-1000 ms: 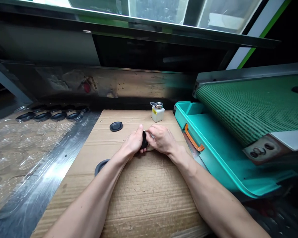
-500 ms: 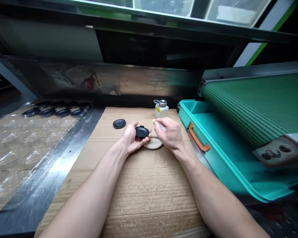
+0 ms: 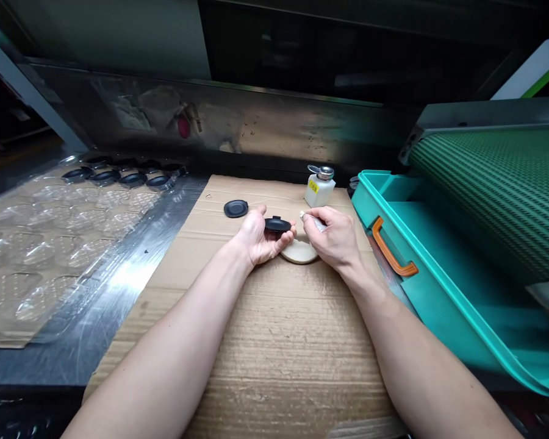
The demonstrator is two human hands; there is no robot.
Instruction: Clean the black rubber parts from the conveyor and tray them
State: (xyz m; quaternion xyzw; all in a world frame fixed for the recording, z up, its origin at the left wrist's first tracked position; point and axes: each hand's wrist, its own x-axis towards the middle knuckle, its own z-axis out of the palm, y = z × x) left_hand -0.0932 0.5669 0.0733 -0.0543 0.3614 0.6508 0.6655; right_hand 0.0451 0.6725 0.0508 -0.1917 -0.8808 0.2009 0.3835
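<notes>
We have the black lid (image 3: 277,225) in our left hand (image 3: 258,241), above the far half of the cardboard (image 3: 256,341), a little in from the middle towards its right edge. The fingers curl loosely under the lid, and the fingertips reach its right end; the grip is only as wide as the lid. Our right hand (image 3: 333,239) pinches a small white piece (image 3: 303,216) narrowly between thumb and fingers, its tip out and apart from the lid. Just below lies a pale round pad (image 3: 299,252).

We judge the lid light and fairly stiff, probably moulded plastic, so it needs little force. Its smooth face may slide if wet and could show marks or scratches, so we do best to hold it by the rim, at the two narrow ends, with the face left free. The small tab (image 3: 276,217) on its far side looks like the weak spot; we would not pinch or lever there. The white piece seems soft and would squash under a hard pinch.

A second lid (image 3: 236,208) lies flat near the cardboard's far left corner, where a fingertip under its rim should lift it. The bottle (image 3: 319,192) stands upright by the far right corner.
</notes>
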